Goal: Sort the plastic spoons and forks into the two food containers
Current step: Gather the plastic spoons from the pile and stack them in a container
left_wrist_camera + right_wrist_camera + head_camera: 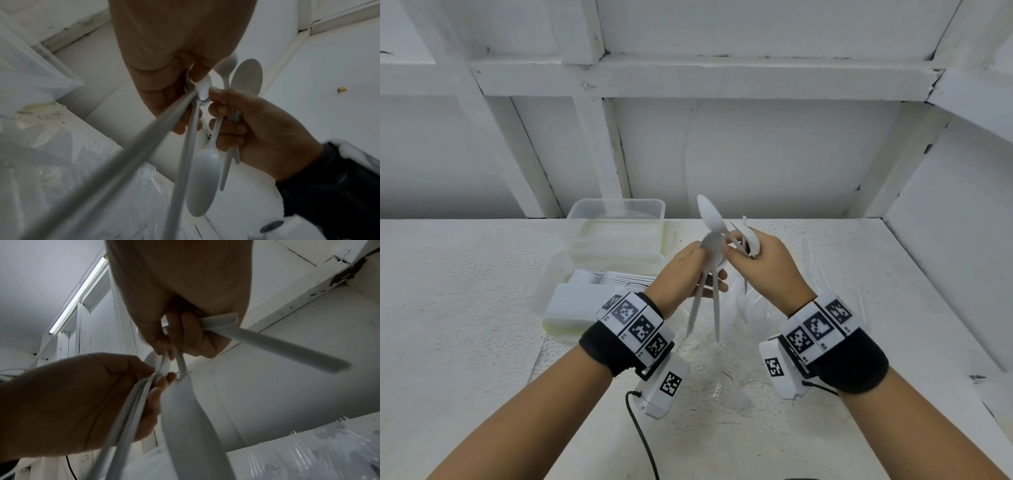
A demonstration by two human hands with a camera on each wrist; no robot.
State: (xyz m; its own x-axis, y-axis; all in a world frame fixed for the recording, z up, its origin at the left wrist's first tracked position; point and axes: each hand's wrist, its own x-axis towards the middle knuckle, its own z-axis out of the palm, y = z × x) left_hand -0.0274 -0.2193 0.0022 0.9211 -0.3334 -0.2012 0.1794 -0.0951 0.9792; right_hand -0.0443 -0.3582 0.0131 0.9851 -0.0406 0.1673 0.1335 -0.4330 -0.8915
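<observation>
Both hands are raised above the white table [465, 308]. My left hand [705, 267] pinches two white plastic spoons [703, 301] near their bowls, handles hanging down. My right hand [739, 253] grips a fan of several white spoons [710, 214], and its fingertips meet the left hand's at the spoon bowls. The left wrist view shows the right hand [257, 129] curled round its spoons [246, 78], one bowl [202, 178] pointing down. A near container [551, 308] holds a row of white cutlery [616, 278]. A clear container [616, 209] stands behind it.
Crinkled clear plastic wrap [736, 342] with loose white cutlery lies on the table under my hands; fork tines [296, 433] show in the right wrist view. White walls and shelf framing [722, 75] close in the back and right. A black cable [640, 431] trails from my left wrist.
</observation>
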